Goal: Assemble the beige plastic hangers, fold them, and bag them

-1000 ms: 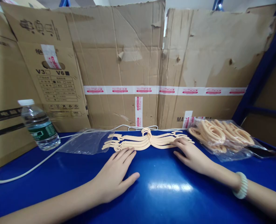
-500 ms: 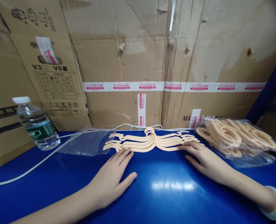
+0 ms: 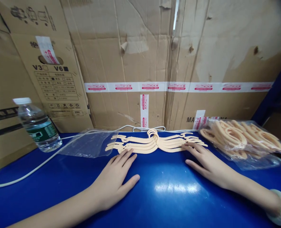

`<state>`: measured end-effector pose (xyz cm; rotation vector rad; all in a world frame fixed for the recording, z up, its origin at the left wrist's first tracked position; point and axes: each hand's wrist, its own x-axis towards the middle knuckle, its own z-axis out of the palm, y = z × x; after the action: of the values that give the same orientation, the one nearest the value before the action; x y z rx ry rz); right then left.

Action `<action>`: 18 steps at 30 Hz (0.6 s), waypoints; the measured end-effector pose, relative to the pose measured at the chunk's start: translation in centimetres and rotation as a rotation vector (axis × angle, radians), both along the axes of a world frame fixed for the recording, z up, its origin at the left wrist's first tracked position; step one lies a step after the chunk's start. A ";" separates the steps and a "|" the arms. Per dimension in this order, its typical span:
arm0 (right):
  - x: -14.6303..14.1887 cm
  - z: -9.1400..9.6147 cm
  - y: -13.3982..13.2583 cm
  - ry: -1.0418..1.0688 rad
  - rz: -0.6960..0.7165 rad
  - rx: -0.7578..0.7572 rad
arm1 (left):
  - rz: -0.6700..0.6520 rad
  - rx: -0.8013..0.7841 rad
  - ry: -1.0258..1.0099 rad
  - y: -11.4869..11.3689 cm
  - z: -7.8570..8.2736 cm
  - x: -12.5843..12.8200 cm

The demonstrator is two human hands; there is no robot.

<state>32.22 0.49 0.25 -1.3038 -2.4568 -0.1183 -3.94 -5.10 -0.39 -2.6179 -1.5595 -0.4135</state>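
Several cream-coloured clothes hangers lie stacked and overlapping on the blue table, their hooks bunched together at the middle. My left hand rests palm down with fingers stretched out, its fingertips at the left arm of the nearest hanger. My right hand lies at the other end, fingers extended and touching the right arms of the hangers. Neither hand is wrapped around anything. The fingertips partly cover the ends of the nearest hangers.
An empty clear plastic bag lies left of the hangers, near a water bottle and a white cable. Bagged cream hangers lie at the right. Tall cardboard boxes stand along the back.
My right hand has shifted slightly left, its thumb reaching further out. My left hand and the hangers stay almost where they were; the view has moved very slightly.
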 end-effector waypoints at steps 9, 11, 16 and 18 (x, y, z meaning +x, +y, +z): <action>-5.4 0.5 2.6 -0.110 0.072 -0.068 | -0.006 0.029 -0.005 0.2 -0.4 -0.1; -6.5 0.6 3.4 -0.150 0.070 -0.115 | -0.001 0.023 -0.010 0.1 -0.3 0.0; -6.2 0.4 4.6 -0.178 0.055 -0.134 | -0.010 -0.068 0.005 -0.1 0.6 0.3; -5.4 0.1 4.7 -0.181 0.051 -0.129 | -0.045 -0.074 0.006 -0.1 0.7 0.3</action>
<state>26.80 5.14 0.39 -1.3346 -2.6877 -0.0691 -3.64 -5.20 0.28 -2.7108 -1.5460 -0.3571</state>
